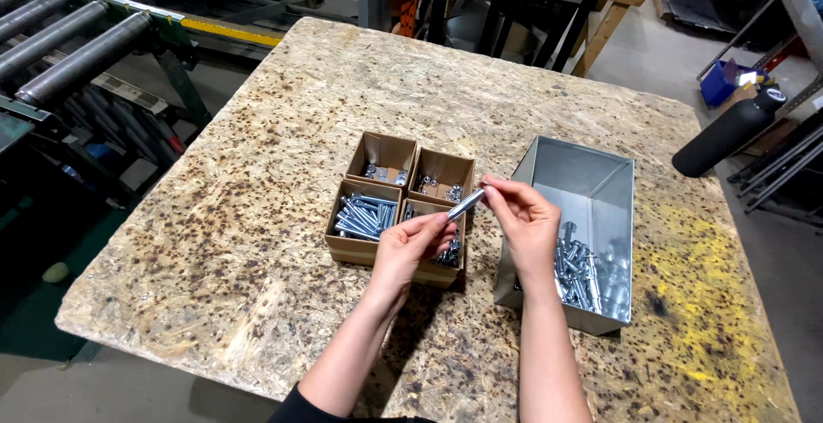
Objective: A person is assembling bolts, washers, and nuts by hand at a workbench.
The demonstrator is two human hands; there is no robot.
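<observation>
From the head view, you hold one silver bolt (465, 204) between both hands, above the four small cardboard boxes (399, 206). Your left hand (415, 246) pinches its lower end, fingers closed on it; your right hand (523, 217) grips the upper end with its fingertips. The bolt's long axis runs diagonally, low left to high right. The metal bin (591, 192) of mixed fasteners sits on the surface (257, 217) just beside your right hand.
</observation>
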